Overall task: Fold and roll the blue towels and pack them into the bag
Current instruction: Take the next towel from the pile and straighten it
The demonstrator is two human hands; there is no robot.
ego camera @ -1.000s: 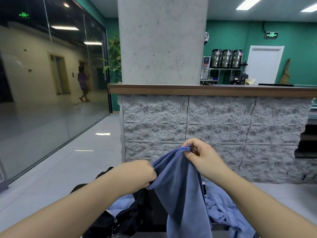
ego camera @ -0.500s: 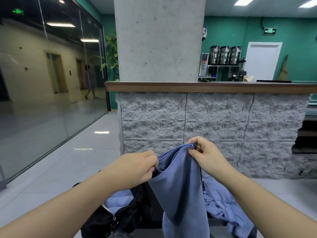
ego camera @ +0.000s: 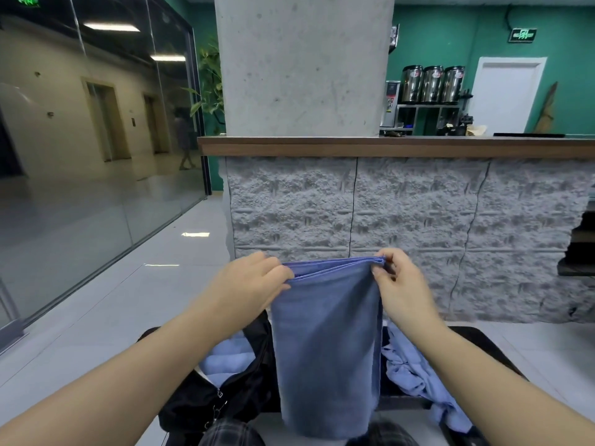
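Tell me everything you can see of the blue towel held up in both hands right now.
The blue towel looks like soft terry cloth, mid blue, folded so several layered edges line up along its top. It hangs flat and upright in the air, its bottom a rounded fold. The left hand pinches its top left corner, the right hand its top right. It hangs in front of the black bag.

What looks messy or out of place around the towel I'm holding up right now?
The held towel hangs fairly straight, pinched at its top corners by the left hand and right hand. The odd spot is the crumpled pile of blue towels to its right, unfolded. The black bag on the left already holds some light blue cloth.
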